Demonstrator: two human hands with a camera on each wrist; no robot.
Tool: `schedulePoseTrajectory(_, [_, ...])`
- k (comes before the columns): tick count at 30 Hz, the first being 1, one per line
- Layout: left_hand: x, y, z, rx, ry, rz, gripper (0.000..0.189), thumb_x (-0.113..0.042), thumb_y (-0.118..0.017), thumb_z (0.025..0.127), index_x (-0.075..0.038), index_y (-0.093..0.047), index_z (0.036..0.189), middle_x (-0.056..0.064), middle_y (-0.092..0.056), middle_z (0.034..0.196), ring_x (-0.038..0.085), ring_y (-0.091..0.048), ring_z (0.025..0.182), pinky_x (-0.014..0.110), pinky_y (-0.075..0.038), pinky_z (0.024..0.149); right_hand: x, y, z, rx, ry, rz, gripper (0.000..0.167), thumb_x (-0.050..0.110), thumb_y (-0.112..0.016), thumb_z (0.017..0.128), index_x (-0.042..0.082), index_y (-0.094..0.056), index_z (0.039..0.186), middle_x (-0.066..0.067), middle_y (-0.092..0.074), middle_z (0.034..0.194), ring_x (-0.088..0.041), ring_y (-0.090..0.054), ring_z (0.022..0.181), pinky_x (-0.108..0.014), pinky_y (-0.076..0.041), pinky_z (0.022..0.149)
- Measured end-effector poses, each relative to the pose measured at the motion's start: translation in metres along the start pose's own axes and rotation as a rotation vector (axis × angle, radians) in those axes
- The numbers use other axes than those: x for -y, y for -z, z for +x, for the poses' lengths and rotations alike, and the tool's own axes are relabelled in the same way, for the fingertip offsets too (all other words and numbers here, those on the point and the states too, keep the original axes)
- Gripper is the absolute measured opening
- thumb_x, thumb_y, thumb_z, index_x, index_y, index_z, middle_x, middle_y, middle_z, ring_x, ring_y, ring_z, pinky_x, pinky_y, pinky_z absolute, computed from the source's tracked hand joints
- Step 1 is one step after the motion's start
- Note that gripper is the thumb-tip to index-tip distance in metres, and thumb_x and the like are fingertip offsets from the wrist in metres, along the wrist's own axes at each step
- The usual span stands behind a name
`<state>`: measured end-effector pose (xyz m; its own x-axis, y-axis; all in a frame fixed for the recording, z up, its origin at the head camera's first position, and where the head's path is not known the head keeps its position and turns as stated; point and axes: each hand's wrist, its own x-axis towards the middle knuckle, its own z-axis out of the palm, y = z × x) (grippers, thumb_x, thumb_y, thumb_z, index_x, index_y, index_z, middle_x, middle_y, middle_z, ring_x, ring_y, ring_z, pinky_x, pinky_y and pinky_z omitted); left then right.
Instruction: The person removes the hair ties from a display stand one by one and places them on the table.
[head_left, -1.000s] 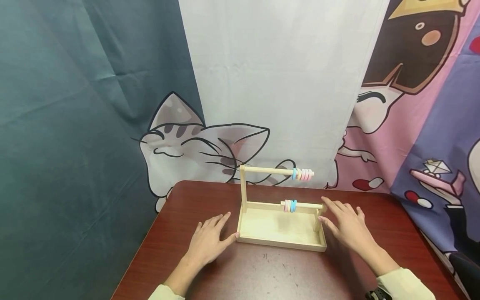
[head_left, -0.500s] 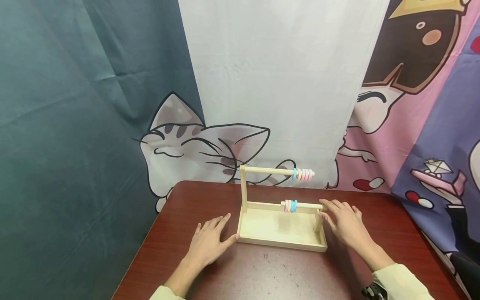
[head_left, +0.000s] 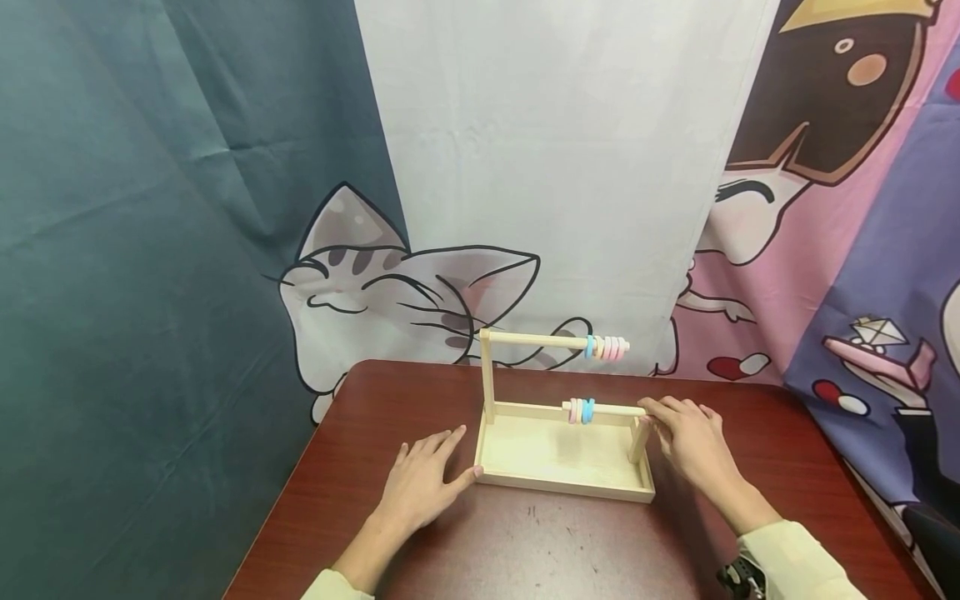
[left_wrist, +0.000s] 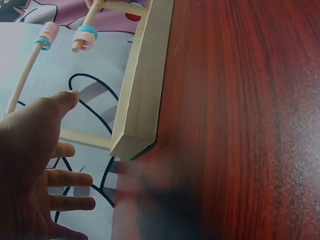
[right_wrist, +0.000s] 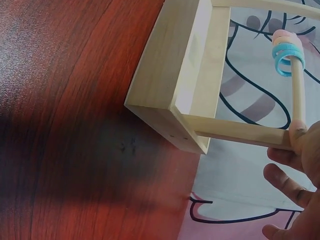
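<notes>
A pale wooden rack (head_left: pixel 555 454) with a shallow tray base stands on the table. From its tall left post, the upper rod (head_left: pixel 528 341) runs right and carries several pink, cream and blue rings (head_left: pixel 609 348) that look like hair ties. A second group of such rings (head_left: pixel 581 411) hangs near the free end of the lower rod (head_left: pixel 618 411). My right hand (head_left: pixel 690 446) pinches the top of the short post (right_wrist: pixel 250 135) at that rod's right end, thumb and forefinger on it. My left hand (head_left: pixel 422 483) lies with fingers spread, its thumb tip at the tray's near left corner.
The dark red wooden table (head_left: pixel 525 550) extends around the rack. Behind it hangs a printed cloth (head_left: pixel 570 167) with a cartoon cat, close to the table's back edge. A dark watch (head_left: pixel 738 577) sits on my right wrist.
My right hand has moved slightly left, and its thumb and forefinger have closed in on the short post. The left hand and the rings have stayed nearly in place.
</notes>
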<state>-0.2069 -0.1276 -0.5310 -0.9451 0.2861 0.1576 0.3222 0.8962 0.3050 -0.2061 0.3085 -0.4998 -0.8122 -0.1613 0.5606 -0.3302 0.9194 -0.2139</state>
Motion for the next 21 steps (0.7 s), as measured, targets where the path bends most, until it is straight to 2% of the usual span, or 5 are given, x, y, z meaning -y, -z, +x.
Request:
schedulePoseTrajectory(11, [-0.011, 0.001, 0.012, -0.01, -0.038, -0.022, 0.076, -0.073, -0.057, 0.105, -0.027, -0.051, 0.166, 0.009, -0.062, 0.161, 0.038, -0.058, 0.149, 0.075, -0.039, 0.123, 0.001, -0.002, 0.002, -0.002, 0.003, -0.018, 0.024, 0.005, -0.08, 0.096, 0.014, -0.081, 0.118, -0.005, -0.078, 0.097, -0.035, -0.07, 0.092, -0.077, -0.047, 0.091])
schedulePoseTrajectory(17, [-0.018, 0.002, 0.019, -0.021, -0.097, -0.062, 0.073, -0.067, -0.061, 0.106, -0.023, -0.054, 0.164, 0.013, -0.064, 0.158, 0.041, -0.06, 0.146, 0.073, -0.044, 0.12, 0.0, -0.002, 0.002, 0.004, 0.004, -0.033, 0.024, 0.006, -0.08, 0.096, 0.013, -0.081, 0.119, -0.005, -0.079, 0.097, -0.037, -0.072, 0.094, -0.08, -0.046, 0.094])
schedulePoseTrajectory(21, [-0.024, 0.001, 0.025, -0.037, -0.133, -0.078, 0.068, -0.061, -0.064, 0.106, -0.023, -0.058, 0.161, 0.013, -0.062, 0.16, 0.039, -0.06, 0.147, 0.067, -0.048, 0.119, 0.0, -0.001, 0.003, 0.008, 0.006, -0.035, 0.024, 0.006, -0.08, 0.096, 0.013, -0.081, 0.119, -0.006, -0.079, 0.098, -0.038, -0.073, 0.095, -0.081, -0.045, 0.095])
